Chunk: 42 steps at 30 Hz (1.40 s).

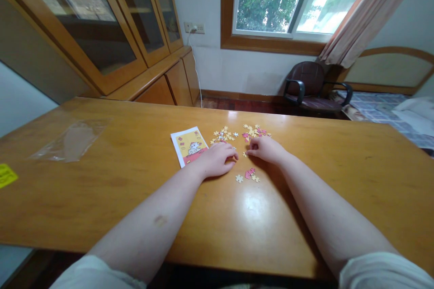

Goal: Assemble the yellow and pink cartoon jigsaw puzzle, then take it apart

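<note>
My right hand (266, 149) is closed in a pinch, its fingertips at a small yellow jigsaw piece (244, 154) on the table. My left hand (219, 159) rests on the wood with loosely bent fingers, thumb and fingertips apart and nothing seen between them. Under its wrist lies part of a picture card (189, 145) showing a white cartoon animal on yellow and pink. Beyond the left hand is a loose pile of jigsaw pieces (222, 135), partly covered by it. Another pile of yellow and pink pieces (254, 131) lies past my right hand. Nearer me are several pieces, a pale one (239, 179) and pink ones (250, 173) among them.
A clear plastic bag (73, 141) lies on the left of the wooden table (135, 198), with a yellow label (7, 175) at the left edge. Behind stand a glass-door cabinet (111, 31) and an office chair (308, 83), with a bed (383, 104) to the right.
</note>
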Each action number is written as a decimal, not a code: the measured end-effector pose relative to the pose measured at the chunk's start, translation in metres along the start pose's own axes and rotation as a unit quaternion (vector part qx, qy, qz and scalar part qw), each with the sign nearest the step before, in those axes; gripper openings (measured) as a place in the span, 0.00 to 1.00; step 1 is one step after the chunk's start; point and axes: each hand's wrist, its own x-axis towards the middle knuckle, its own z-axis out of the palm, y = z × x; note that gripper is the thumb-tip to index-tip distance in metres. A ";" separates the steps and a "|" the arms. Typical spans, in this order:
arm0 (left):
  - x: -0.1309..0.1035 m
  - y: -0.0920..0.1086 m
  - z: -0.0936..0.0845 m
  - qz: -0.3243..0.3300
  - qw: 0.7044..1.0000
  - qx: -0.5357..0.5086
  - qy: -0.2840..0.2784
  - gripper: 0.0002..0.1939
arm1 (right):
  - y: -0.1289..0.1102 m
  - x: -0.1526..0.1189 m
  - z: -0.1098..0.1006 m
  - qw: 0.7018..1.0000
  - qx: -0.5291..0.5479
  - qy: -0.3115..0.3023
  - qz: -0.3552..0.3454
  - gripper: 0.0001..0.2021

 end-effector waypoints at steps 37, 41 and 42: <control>0.004 -0.005 0.004 -0.016 1.000 -0.007 0.025 0.12 | 0.007 -0.006 -0.014 0.943 0.187 -0.270 -0.055 0.09; 0.002 -0.004 0.003 -0.009 1.000 -0.010 0.022 0.12 | 0.007 -0.006 -0.019 0.947 0.211 -0.240 -0.024 0.08; 0.001 -0.003 0.002 0.002 1.000 -0.014 0.018 0.11 | 0.008 -0.005 -0.018 0.953 0.208 -0.218 -0.011 0.07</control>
